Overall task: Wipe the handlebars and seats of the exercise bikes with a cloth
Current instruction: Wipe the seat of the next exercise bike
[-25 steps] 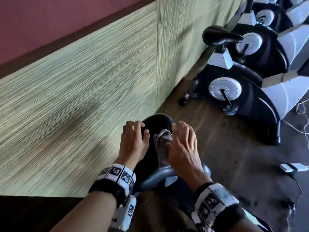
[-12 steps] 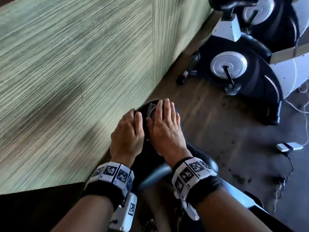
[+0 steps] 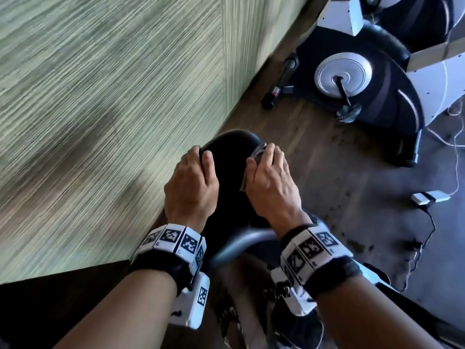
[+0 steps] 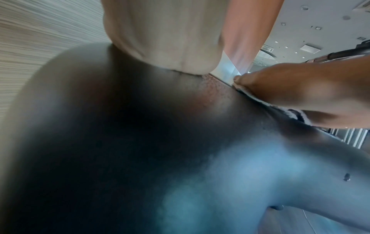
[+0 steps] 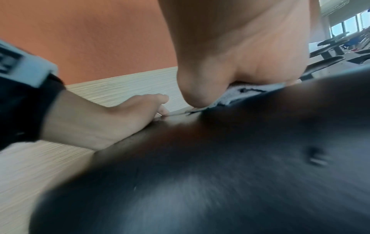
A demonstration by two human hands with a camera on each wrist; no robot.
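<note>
Since half a second ago the right hand (image 3: pixel 270 183) has slid from the middle of the black seat (image 3: pixel 230 152) out to its right edge, carrying the cloth (image 3: pixel 258 153) with it, while the left hand (image 3: pixel 192 182) has stayed on the seat's left side, and a bare strip of seat now shows between the two hands. A striped green wall panel (image 3: pixel 100 109) runs close along the left of the seat, and dark wood floor (image 3: pixel 289 137) lies beyond. A second exercise bike (image 3: pixel 372 79) stands well apart at upper right, with its silver crank disc (image 3: pixel 342 74) and pedal facing the camera, and white cables (image 3: pixel 455 137) and a small white adapter (image 3: pixel 430 197) lie on the floor beside it. A grey curved bar (image 3: pixel 241 244) crosses below the seat between the two wrists. The left hand lies over the seat's left rim, with its fingers bent down over the edge and holding nothing else. In the right wrist view the right hand's thumb (image 5: pixel 192 95) and palm press the white cloth (image 5: pixel 240 93) flat against the seat's (image 5: pixel 240 158) top; the cloth sits directly under that hand, with its edges showing past the fingers. How far the fingers curl over the cloth cannot be told.
</note>
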